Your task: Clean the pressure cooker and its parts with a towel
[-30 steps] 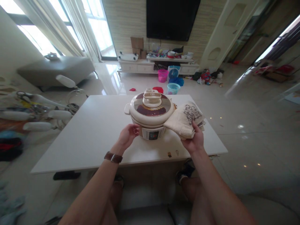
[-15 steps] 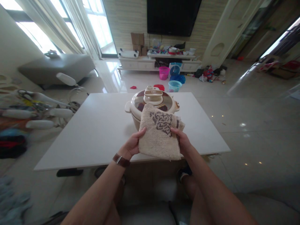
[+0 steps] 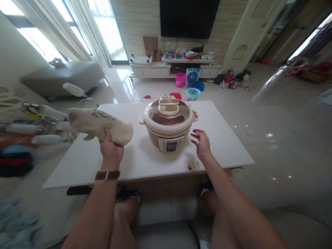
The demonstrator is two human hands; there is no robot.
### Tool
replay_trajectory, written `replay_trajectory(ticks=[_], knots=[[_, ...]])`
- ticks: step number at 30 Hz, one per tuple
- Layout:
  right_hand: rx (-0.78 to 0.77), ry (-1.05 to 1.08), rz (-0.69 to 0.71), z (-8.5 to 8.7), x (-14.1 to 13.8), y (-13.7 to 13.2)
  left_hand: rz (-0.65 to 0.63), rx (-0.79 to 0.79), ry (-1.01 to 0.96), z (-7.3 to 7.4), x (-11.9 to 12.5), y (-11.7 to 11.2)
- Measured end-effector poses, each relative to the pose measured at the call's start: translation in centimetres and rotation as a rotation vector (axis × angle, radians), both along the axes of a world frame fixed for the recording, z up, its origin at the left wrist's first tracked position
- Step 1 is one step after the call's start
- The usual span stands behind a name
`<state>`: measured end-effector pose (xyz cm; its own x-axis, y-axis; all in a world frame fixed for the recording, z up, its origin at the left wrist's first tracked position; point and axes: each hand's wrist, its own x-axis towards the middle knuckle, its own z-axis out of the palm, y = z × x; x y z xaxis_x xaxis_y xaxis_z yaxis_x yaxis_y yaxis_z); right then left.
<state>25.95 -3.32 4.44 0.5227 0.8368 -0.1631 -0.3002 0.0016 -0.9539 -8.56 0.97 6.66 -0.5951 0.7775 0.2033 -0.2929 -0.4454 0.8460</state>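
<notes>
Here, a towel held up beside a lidded cooker

Watching remotely through the head camera, I see the left hand point(image 3: 111, 150) closed around a folded beige towel point(image 3: 100, 122). It grips the towel from below and holds it above the left part of the white desk point(image 3: 223, 138), clear of the surface. The towel lies sideways, with its ends reaching past the fist on both sides.

A cream electric cooker point(image 3: 168, 122) stands mid-desk, lid on, control panel facing me. The right hand point(image 3: 201, 142) holds nothing. Its fingers are spread wide just beside the cooker's right flank, not touching it. Small crumbs point(image 3: 189, 167) lie near the desk's front edge.

In my judgement, the towel is gripped only near its middle, so a loose end could sag free or brush the blurred clutter point(image 3: 38, 128) left of the desk. The open hand is close enough to knock the cooker. I cannot tell whether the pot is hot.
</notes>
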Motion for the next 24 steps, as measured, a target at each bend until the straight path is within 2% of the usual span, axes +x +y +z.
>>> replay_trajectory(ticks=[1, 2, 4, 5, 6, 7, 10, 12, 17, 19, 21, 24], knots=[[-0.002, 0.010, -0.006, -0.2, -0.2, 0.3, 0.064, -0.028, -0.036, -0.8, 0.7, 0.3], [-0.004, 0.016, -0.019, -0.4, -0.3, 0.5, 0.067, -0.082, -0.027, -1.6, 1.7, 0.5], [-0.008, 0.020, -0.050, -0.7, -0.5, 0.9, -0.060, -0.204, 0.112, -2.8, 4.1, 0.2], [-0.010, 0.023, -0.059, -0.8, -0.5, 1.1, -0.164, -0.242, 0.218, -3.2, 5.4, -0.1], [-0.014, 0.028, -0.060, -0.9, -0.6, 1.2, -0.231, -0.238, 0.321, -3.6, 6.7, -0.6], [-0.017, 0.034, -0.058, -1.0, -0.6, 1.2, -0.241, -0.194, 0.414, -3.8, 7.8, -1.2], [-0.026, 0.043, -0.046, -1.2, -0.7, 1.2, -0.187, -0.112, 0.552, -4.2, 9.9, -2.4], [-0.027, 0.034, -0.040, -1.3, -0.8, 1.2, -0.173, -0.129, 0.565, -4.5, 10.1, -2.3], [-0.006, -0.007, -0.019, -1.4, -1.2, 1.2, -0.190, -0.249, 0.455, -5.8, 8.7, 0.1], [0.000, -0.019, -0.019, -1.4, -1.3, 1.2, -0.218, -0.283, 0.428, -6.5, 9.1, 0.2], [0.005, -0.018, -0.014, -1.3, -1.4, 1.1, -0.246, -0.331, 0.424, -7.3, 10.4, -1.1], [0.007, -0.003, -0.013, -1.2, -1.4, 1.1, -0.280, -0.378, 0.432, -8.9, 13.4, -5.0]])
